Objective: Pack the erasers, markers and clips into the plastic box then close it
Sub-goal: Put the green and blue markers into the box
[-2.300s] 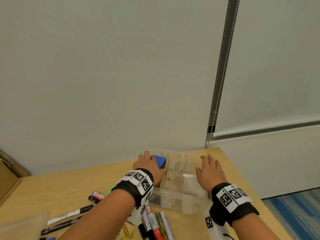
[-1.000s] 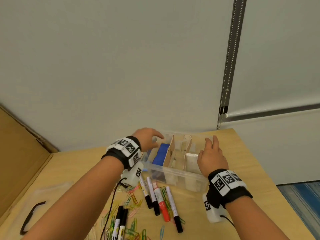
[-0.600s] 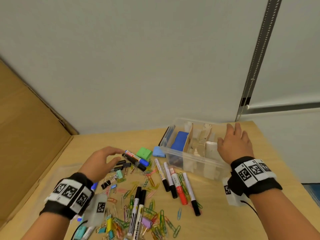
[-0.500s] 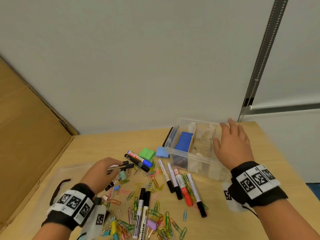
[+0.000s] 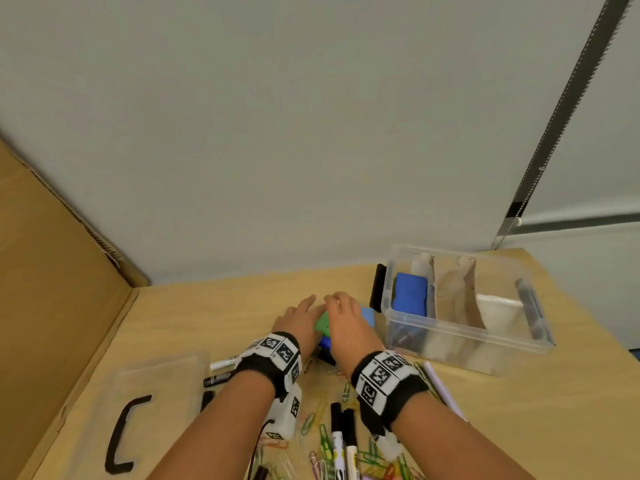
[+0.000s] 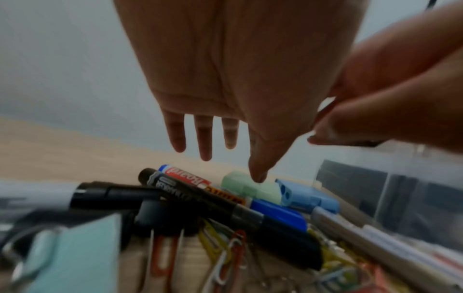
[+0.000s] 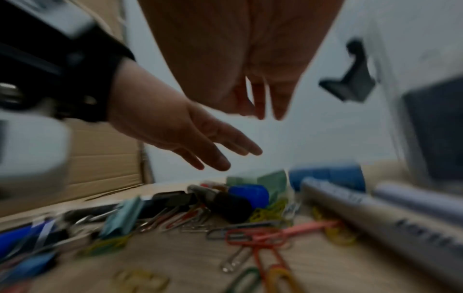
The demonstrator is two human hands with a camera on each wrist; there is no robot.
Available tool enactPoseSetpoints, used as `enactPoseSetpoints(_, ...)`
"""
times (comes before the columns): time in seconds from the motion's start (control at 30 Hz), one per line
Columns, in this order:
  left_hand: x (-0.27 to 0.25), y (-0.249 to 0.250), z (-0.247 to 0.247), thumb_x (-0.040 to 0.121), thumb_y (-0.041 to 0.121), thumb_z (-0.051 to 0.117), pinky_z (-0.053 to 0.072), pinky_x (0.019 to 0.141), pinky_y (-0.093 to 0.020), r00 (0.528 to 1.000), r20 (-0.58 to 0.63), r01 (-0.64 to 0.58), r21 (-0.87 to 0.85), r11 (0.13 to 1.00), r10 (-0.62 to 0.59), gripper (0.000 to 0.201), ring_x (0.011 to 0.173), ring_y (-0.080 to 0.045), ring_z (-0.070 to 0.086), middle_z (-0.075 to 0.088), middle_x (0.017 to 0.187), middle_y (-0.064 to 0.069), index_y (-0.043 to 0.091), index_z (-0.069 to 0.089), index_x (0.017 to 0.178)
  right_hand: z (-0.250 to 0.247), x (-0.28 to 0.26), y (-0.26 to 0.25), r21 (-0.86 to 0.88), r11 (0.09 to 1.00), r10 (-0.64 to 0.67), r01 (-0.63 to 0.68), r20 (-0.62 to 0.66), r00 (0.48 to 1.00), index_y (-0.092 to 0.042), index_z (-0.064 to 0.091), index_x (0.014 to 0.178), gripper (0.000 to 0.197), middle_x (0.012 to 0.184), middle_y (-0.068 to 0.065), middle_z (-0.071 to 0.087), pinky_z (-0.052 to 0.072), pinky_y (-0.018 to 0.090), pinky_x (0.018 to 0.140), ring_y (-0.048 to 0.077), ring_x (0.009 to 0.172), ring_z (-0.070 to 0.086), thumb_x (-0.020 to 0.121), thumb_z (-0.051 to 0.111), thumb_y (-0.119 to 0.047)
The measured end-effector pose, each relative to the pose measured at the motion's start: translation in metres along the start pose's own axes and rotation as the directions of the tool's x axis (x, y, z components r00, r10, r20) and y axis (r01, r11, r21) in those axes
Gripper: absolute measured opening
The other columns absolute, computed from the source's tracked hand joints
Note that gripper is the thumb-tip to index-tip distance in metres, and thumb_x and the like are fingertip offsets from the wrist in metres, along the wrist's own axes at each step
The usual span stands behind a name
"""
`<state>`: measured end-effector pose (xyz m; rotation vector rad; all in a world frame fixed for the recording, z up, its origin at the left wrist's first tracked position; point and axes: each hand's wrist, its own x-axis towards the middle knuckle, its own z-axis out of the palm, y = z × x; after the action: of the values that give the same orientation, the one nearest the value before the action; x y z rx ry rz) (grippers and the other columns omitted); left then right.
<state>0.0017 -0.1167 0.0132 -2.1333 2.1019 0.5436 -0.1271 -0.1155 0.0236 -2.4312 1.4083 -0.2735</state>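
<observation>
Both my hands hover side by side over the pile, just left of the clear plastic box (image 5: 460, 344). My left hand (image 5: 310, 306) has straight spread fingers, its thumb tip just above a green eraser (image 6: 250, 189). My right hand (image 5: 337, 301) hangs relaxed and empty beside it, over a light blue eraser (image 5: 367, 315). The light blue eraser (image 6: 303, 195) lies next to the green one (image 7: 271, 178). Several markers (image 6: 225, 204) and coloured paper clips (image 7: 263, 237) lie beneath the wrists. The box holds a dark blue eraser (image 5: 410, 294) and a white one (image 5: 498, 306).
The clear lid (image 5: 162, 382) with a black handle (image 5: 124, 434) lies at the front left. A cardboard wall (image 5: 52, 271) rises along the left side. More markers (image 5: 341, 441) lie near me. The table's right edge runs just past the box.
My right hand left the box and swung left to the erasers. My left hand came away from the markers and clips and moved up to the green eraser.
</observation>
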Motion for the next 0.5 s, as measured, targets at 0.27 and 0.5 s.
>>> enactPoseSetpoints(0.27,0.027,-0.006,0.002,0.091,0.019,0.05,0.05,0.087,-0.038,0.994,0.068,-0.086,0.097,0.992,0.08,0.039,0.11,-0.028,0.057,0.051,0.13,-0.004,0.027,0.051,0.13,0.031,0.034,0.017,-0.265,0.895,0.415,-0.359,0.197,0.888,-0.008,0.025,0.144,0.064,0.151,0.016,0.019,0.017,0.047,0.116,0.04,0.14,0.015,0.087,0.055,-0.011)
enactPoseSetpoints(0.5,0.013,-0.009,-0.002,0.092,0.023,0.049,0.041,0.094,-0.038,0.994,-0.051,-0.091,0.112,0.989,0.097,0.031,0.105,-0.022,0.059,0.061,0.118,0.0,0.026,0.055,0.123,0.026,0.035,0.021,-0.268,0.905,0.377,-0.329,0.151,0.914,-0.012,0.041,0.131,0.046,0.134,0.011,0.038,0.038,0.049,0.097,0.038,0.121,0.043,0.087,0.053,-0.008)
